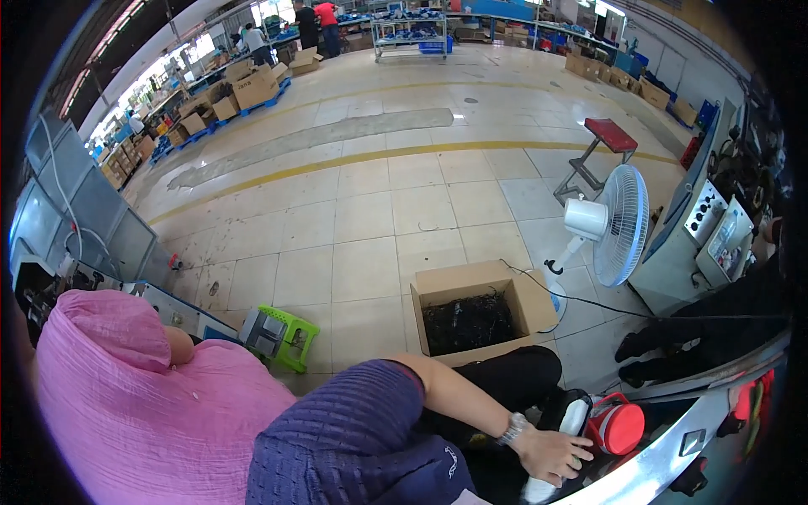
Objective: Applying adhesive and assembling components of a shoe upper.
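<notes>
One hand [551,454], its grip clenched on one white bottle [562,438], beside one red flask [619,427].

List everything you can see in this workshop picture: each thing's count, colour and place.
Cardboard box: one, brown, open, dark contents, floor centre.
Fan: one, white, right of the box.
Stool: one, red top, behind the fan.
Low stool: one, green, left of the box.
Bottle: one, white, lower right.
Container: one, red, beside the bottle.
Person in pink: one, lower left, bent forward.
Hand: one, wristwatch, purple sleeve, resting on the bottle; probably the wearer's own, side unclear.
</notes>
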{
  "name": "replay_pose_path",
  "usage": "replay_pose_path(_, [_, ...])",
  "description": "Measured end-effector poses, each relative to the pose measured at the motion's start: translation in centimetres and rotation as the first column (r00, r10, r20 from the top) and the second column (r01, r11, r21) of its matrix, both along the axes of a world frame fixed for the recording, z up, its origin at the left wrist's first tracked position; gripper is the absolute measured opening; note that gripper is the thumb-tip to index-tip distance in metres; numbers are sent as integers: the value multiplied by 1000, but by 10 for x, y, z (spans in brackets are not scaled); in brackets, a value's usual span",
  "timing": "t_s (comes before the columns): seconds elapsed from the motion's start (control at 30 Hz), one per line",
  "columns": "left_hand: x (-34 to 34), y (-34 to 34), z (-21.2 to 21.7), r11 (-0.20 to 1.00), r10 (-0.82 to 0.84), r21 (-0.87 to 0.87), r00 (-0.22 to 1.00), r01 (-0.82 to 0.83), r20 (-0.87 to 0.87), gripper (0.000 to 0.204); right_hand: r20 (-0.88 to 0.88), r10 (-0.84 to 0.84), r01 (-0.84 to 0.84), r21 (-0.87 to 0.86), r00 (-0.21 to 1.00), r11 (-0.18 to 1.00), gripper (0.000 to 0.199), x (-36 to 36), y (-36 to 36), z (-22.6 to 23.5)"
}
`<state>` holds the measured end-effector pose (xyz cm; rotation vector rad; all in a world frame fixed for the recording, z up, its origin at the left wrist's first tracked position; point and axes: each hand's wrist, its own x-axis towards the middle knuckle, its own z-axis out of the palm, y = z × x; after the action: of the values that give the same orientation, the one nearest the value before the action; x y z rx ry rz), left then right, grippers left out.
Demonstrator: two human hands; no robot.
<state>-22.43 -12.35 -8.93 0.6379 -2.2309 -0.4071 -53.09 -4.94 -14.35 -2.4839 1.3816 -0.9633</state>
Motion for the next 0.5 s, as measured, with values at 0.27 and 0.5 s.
replay_pose_path(0.27, [-18,-128,2,960,31,280,996,-5,-88,26,376,477,-520,16,794,854,26,-18,-14,-5])
replay_pose_path(0.5, [-28,-141,15,979,52,185,980,-89,194,34,738,-189,-301,476,648,826,32,3,38,43])
